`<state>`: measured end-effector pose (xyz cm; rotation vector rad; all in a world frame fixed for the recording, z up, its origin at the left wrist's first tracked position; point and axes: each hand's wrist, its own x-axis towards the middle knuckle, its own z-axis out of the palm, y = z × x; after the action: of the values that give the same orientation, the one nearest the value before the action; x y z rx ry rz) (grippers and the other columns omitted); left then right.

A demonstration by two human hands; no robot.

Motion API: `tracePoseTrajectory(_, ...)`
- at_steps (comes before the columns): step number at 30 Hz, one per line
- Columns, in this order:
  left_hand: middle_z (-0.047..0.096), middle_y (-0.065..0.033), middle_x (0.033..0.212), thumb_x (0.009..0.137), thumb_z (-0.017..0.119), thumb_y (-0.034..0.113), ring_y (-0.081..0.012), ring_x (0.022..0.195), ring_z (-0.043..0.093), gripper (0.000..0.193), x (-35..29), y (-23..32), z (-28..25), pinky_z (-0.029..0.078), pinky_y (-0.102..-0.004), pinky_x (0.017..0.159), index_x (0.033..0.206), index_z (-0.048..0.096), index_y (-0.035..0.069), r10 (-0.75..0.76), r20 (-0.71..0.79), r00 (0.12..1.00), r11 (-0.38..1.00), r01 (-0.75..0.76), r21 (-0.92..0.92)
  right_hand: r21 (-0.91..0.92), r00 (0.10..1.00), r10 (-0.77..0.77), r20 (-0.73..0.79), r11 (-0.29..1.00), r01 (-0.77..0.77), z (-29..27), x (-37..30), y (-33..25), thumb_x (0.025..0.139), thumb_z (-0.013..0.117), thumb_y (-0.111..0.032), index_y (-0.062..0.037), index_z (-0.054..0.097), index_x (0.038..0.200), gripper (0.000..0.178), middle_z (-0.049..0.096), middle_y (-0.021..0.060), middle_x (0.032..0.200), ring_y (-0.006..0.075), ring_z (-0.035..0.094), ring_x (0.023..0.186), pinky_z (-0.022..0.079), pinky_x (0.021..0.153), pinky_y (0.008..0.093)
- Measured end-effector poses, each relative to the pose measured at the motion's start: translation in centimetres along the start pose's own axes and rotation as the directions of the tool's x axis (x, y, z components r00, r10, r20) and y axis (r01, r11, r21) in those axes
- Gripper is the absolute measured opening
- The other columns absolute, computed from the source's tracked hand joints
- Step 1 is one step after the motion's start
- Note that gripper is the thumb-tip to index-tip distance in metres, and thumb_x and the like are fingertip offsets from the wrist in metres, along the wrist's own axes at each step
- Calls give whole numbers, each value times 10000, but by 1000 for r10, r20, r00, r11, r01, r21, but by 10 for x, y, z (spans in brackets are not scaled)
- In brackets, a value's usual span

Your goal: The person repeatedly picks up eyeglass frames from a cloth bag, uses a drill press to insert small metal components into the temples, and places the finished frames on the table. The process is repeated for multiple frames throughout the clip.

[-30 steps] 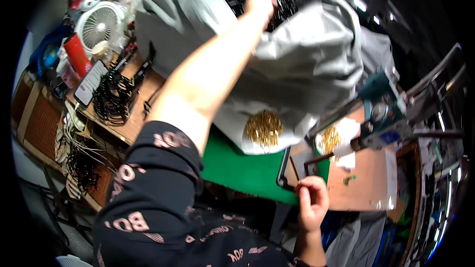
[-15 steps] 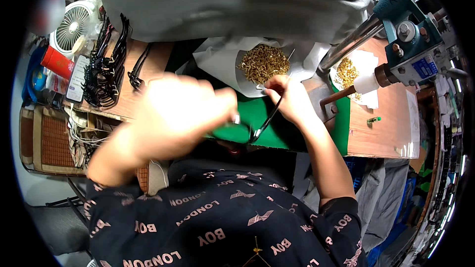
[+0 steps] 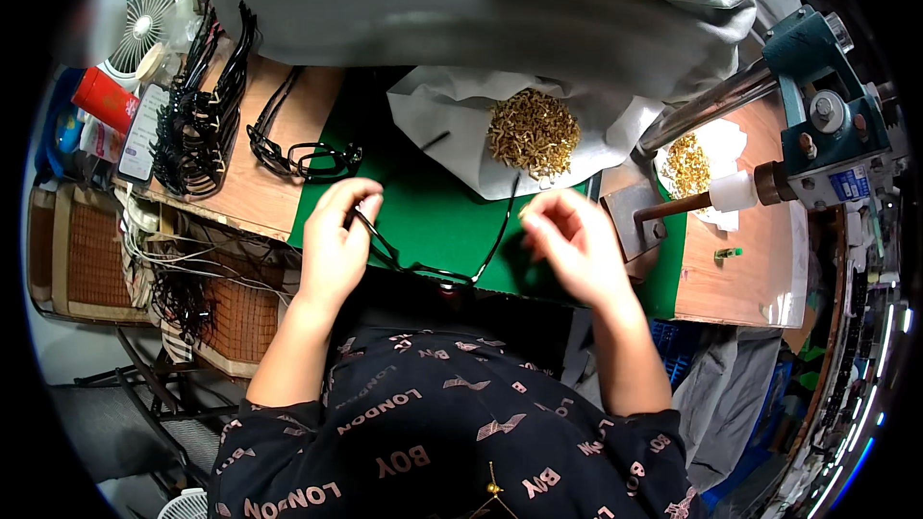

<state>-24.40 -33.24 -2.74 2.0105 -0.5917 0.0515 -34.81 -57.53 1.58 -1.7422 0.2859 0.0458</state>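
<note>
My left hand (image 3: 336,240) is closed on one end of a black eyeglasses frame (image 3: 444,275) at the near edge of the green mat (image 3: 423,197). The frame's far temple points up toward a pile of small brass-coloured parts (image 3: 534,133) on a white sheet (image 3: 413,96). My right hand (image 3: 577,245) is just right of that temple, apart from it. Its thumb and forefinger are pinched together, and anything between them is too small to make out. Another pair of black glasses (image 3: 327,161) lies at the mat's left side.
Several black frames (image 3: 197,125) are stacked at the left, beside a phone (image 3: 144,135), a red container (image 3: 106,99) and a white fan (image 3: 144,24). A green metal press (image 3: 827,111) stands at the right, near a second brass pile (image 3: 687,165). Grey cloth (image 3: 471,14) hangs behind.
My left hand has come down from its blurred sweep and now holds the glasses frame. My right hand has let go of the temple and moved down. The second glasses have come into sight.
</note>
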Motion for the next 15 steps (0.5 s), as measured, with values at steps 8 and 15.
tracePoseTrajectory(8,521,-160,1006,744,540,-33,-173,760,544,403,-3,91,-20,473,-231,602,1143,482,-31,152,319,936,176,292,-940,284,955,-212,-206,921,266,14,-33,10,807,588,27,4,553,875,80,565,51,876,97,539,800,446,734,230)
tracePoseTrajectory(15,565,-133,1041,805,543,-68,-48,701,490,747,-3,127,26,406,-159,622,1414,125,41,269,429,863,646,169,-745,-293,685,-672,-281,739,606,8,-71,-49,663,675,68,1,587,810,184,594,90,776,214,571,717,448,672,292)
